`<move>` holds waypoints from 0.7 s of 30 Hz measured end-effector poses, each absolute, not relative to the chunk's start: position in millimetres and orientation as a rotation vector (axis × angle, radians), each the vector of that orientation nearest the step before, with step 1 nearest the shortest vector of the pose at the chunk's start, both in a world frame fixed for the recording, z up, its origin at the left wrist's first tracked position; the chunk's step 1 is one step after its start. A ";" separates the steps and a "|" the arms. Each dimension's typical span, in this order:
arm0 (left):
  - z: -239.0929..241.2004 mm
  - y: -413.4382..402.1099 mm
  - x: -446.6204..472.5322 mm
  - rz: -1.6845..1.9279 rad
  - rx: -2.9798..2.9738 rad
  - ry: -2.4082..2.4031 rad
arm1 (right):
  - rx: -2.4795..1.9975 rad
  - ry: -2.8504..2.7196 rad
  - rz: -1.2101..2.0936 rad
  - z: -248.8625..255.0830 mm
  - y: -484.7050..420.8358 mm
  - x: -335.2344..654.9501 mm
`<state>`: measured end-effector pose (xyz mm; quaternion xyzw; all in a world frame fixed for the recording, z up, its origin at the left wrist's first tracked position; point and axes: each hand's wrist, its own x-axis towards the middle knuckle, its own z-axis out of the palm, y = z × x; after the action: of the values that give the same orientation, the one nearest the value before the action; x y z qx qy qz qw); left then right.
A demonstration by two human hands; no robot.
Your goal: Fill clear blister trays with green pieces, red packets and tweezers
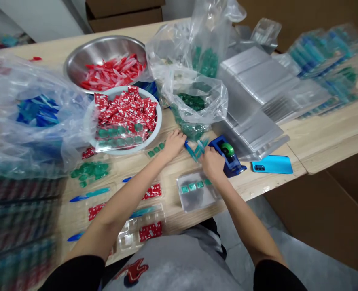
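Observation:
My left hand (175,144) is reached out over the table, its fingertips closed on the end of a blue pen-shaped stick (191,151). Close by on the right, my right hand (212,162) has its fingers pinched at a teal pen-shaped stick (200,146); the grip is partly hidden. A blue tape dispenser (231,163) with a green roll stands against the right hand's outer side. Below that hand lies a clear plastic sleeve (193,202) with a row of green squares (192,186) on it. More green squares (157,150) lie beside the left wrist.
Behind my hands stands a clear bag of green pieces (193,101). Red packets fill a white bowl (158,125); a steel bowl (72,60) holds red and pink sticks. Stacked clear sleeves (254,72) and a blue phone (272,165) are at right. Filled clear trays (150,210) lie front left.

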<state>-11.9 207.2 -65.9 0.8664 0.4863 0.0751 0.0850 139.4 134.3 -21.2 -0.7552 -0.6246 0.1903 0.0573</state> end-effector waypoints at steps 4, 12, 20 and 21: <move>-65.4 211.0 -14.2 0.146 2.650 1.385 | -1.921 -1.671 0.703 -11.2 120.9 156.3; -56.2 217.0 -14.2 0.218 2.725 1.169 | -1.426 -1.271 1.002 8.3 90.4 161.5; -5.4 158.8 -43.4 0.997 2.254 1.220 | -1.217 -1.216 1.142 26.4 67.3 158.5; -1.3 148.9 -50.7 1.145 2.055 1.219 | -1.269 -1.219 1.077 22.2 71.0 161.9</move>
<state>-50.7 148.9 -1.3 0.7522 0.4463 0.4192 0.2434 161.9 71.0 22.2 -0.5279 -0.5069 0.4479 0.5136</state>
